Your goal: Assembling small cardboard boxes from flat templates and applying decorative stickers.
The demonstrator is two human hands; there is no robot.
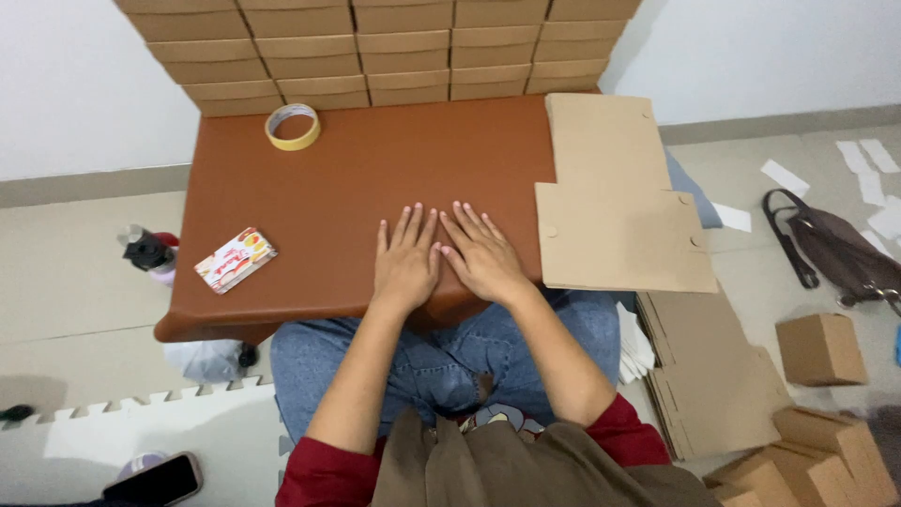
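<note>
Head view shows us both hands lying flat, palms down, side by side on the brown table top (pixel 310 188) near its front edge. Our left hand (pixel 405 266) and right hand (pixel 484 258) have fingers spread and pointing away from us, thumbs almost touching — neither is closed on anything.

Nearest to them is the stack of flat cardboard blanks (pixel 615 202), which lies just to the right of our right hand, overhanging the table's right edge, its long axis running away from us. So the right hand is much the closer one, with bare table between.

Farther out, a roll of yellow tape (pixel 292 127) sits at the far left, a small printed packet (pixel 236 259) near the left front corner, and a wall of folded boxes (pixel 375 52) stands along the far edge — all well apart from our hands.
</note>
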